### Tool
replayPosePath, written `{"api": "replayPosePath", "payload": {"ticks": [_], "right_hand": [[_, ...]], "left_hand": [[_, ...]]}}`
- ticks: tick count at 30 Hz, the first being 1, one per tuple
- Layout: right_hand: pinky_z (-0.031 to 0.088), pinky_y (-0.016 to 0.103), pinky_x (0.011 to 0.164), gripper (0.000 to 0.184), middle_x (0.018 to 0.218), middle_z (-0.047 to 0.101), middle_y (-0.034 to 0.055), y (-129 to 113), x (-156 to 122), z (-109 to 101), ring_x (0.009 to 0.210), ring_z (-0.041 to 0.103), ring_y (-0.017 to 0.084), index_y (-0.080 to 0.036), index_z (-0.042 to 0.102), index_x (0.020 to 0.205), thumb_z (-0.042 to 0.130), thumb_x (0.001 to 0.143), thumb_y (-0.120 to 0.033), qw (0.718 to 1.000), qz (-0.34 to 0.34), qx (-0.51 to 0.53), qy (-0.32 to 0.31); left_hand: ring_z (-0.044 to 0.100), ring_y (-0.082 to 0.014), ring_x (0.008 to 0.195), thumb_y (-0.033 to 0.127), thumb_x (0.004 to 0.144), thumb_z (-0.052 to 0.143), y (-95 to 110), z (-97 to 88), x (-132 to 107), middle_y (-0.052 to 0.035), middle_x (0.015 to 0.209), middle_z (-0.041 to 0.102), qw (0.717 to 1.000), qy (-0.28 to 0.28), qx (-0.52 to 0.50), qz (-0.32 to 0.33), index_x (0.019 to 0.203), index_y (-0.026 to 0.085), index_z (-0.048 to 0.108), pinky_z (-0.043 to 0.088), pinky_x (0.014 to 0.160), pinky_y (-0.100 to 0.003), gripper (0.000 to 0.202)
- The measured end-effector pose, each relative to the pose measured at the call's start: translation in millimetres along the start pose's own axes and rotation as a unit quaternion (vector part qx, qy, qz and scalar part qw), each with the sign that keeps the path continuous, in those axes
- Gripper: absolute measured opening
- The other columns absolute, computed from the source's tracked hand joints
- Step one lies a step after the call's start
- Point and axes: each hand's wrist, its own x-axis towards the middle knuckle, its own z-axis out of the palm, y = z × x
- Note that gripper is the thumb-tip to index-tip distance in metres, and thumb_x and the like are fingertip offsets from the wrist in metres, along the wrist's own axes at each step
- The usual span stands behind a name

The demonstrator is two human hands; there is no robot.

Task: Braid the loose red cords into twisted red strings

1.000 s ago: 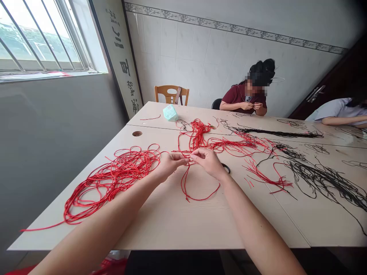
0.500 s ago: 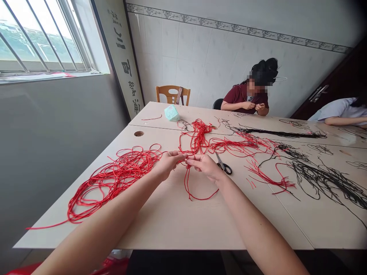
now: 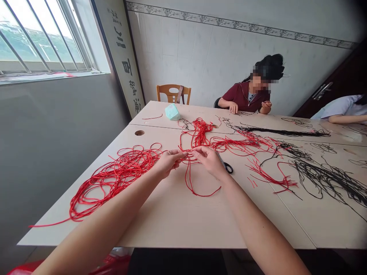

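Above the table, my left hand [image 3: 169,161] pinches a thin red cord [image 3: 204,196] between thumb and fingers. Close beside it, my right hand [image 3: 208,161] is closed on the same cord, fingertips nearly touching the left ones. A loop of the cord hangs below and rests on the tabletop. Just beyond my fingers lies a bunch of red cords [image 3: 201,131]. A loose heap of red cord [image 3: 117,173] spreads to the left of my left hand. The scissors [image 3: 228,168] lie partly hidden behind my right hand.
On the pale table [image 3: 183,225] lie black cords [image 3: 329,175] and cut red cords [image 3: 266,177] at right. A mint-green faceted object [image 3: 172,112] sits farther back, near a round hole [image 3: 139,133]. A person in maroon [image 3: 246,95] sits opposite; another person's arm [image 3: 344,118] rests at far right.
My right hand has shifted slightly up and now covers more of the scissors. The hanging cord loop has changed shape a little. The person opposite has lowered one hand to the table.
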Motion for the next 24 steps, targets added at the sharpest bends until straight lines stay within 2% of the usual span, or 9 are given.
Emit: {"api": "replayPosePath", "payload": {"ticks": [3,7,10,13,16,18,21,24], "right_hand": [[0.043,0.028,0.071,0.025,0.079,0.065,0.0048,-3,1,-4,0.075,0.057,0.016,-0.015,0.067,0.079,0.063,0.073,-0.039,1.0,0.005,-0.015,0.005],[0.041,0.026,0.07,0.024,0.077,0.066,0.004,-5,-1,-6,0.073,0.055,0.014,-0.015,0.071,0.077,0.07,0.068,-0.037,0.99,0.089,0.064,-0.085],[0.036,0.024,0.059,0.027,0.073,0.064,0.0032,-4,-3,1,0.06,0.047,0.009,-0.015,0.072,0.079,0.072,0.065,-0.039,0.975,0.141,0.113,-0.126],[0.032,0.024,0.054,0.032,0.065,0.061,0.0011,1,-4,14,0.053,0.039,0.008,-0.015,0.073,0.082,0.073,0.063,-0.04,0.978,0.157,0.111,-0.085],[0.036,0.026,0.062,0.032,0.07,0.063,0.0016,7,-5,26,0.062,0.046,0.011,-0.017,0.074,0.085,0.072,0.063,-0.04,0.983,0.118,0.131,-0.055],[0.036,0.026,0.064,0.031,0.074,0.065,0.002,9,-5,32,0.064,0.047,0.011,-0.019,0.074,0.085,0.072,0.063,-0.04,0.981,0.118,0.148,-0.051],[0.031,0.025,0.056,0.033,0.073,0.064,0.0014,9,-6,36,0.056,0.037,0.008,-0.019,0.074,0.087,0.073,0.061,-0.04,0.978,0.141,0.148,-0.033],[0.023,0.024,0.05,0.034,0.071,0.062,0.0013,10,-6,35,0.053,0.029,0.007,-0.018,0.074,0.088,0.074,0.061,-0.039,0.972,0.152,0.175,-0.046]], "left_hand": [[0.044,-0.0057,0.057,0.037,0.063,0.074,1,0.0,0,-0.0009,0.068,0.056,1.0,-0.012,-0.001,0.016,0.072,0.014,0.066,0.034,0.053,-0.02,0.026],[0.045,-0.0072,0.053,0.042,0.067,0.07,-1,-0.2,1,-0.0013,0.063,0.057,0.997,0.003,0.05,0.06,0.071,0.014,0.065,0.03,0.048,-0.021,0.029],[0.05,-0.0093,0.056,0.043,0.067,0.069,-2,1.5,2,-0.0028,0.064,0.061,0.994,0.009,0.051,0.093,0.07,0.014,0.065,0.032,0.05,-0.021,0.029],[0.052,-0.0093,0.056,0.042,0.065,0.071,-2,4.3,0,-0.004,0.069,0.064,0.996,0.03,0.015,0.088,0.071,0.014,0.066,0.032,0.05,-0.022,0.029],[0.052,-0.0093,0.056,0.042,0.064,0.072,-1,7.1,-2,-0.0059,0.074,0.066,0.996,0.053,-0.004,0.069,0.072,0.013,0.067,0.03,0.049,-0.022,0.03],[0.055,-0.0114,0.063,0.041,0.064,0.072,0,8.6,-3,-0.0066,0.076,0.068,0.996,0.057,-0.025,0.064,0.073,0.014,0.068,0.035,0.053,-0.023,0.029],[0.058,-0.0132,0.069,0.038,0.063,0.073,-1,10.1,-4,-0.0066,0.077,0.068,0.994,0.055,-0.06,0.069,0.073,0.014,0.068,0.04,0.063,-0.025,0.026],[0.056,-0.0116,0.065,0.037,0.064,0.073,-3,10.7,-4,-0.0057,0.075,0.068,0.993,0.052,-0.073,0.078,0.072,0.014,0.068,0.039,0.062,-0.025,0.025]]}}
